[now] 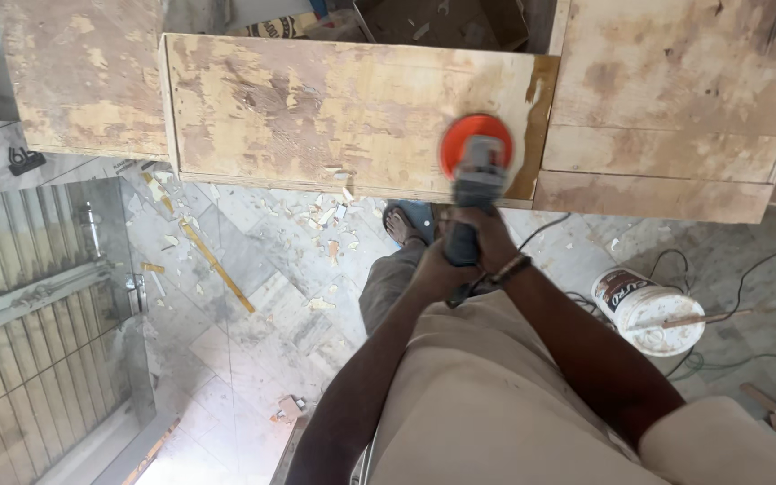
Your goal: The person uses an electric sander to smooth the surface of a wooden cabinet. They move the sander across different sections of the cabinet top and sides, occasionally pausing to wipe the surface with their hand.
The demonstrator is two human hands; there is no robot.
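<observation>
Grinder (473,193): 1 | hands: 2, gripping it | plywood panel (316,112): 1 | bucket (647,310): 1

A white plastic bucket (648,312) with a dark red and black label band (626,289) stands on the floor at the right, lying tilted. Far at the top, a yellow and black printed package (282,27) shows behind the wooden panel. At the left, a black mark (25,161) sits on a pale slab.
</observation>
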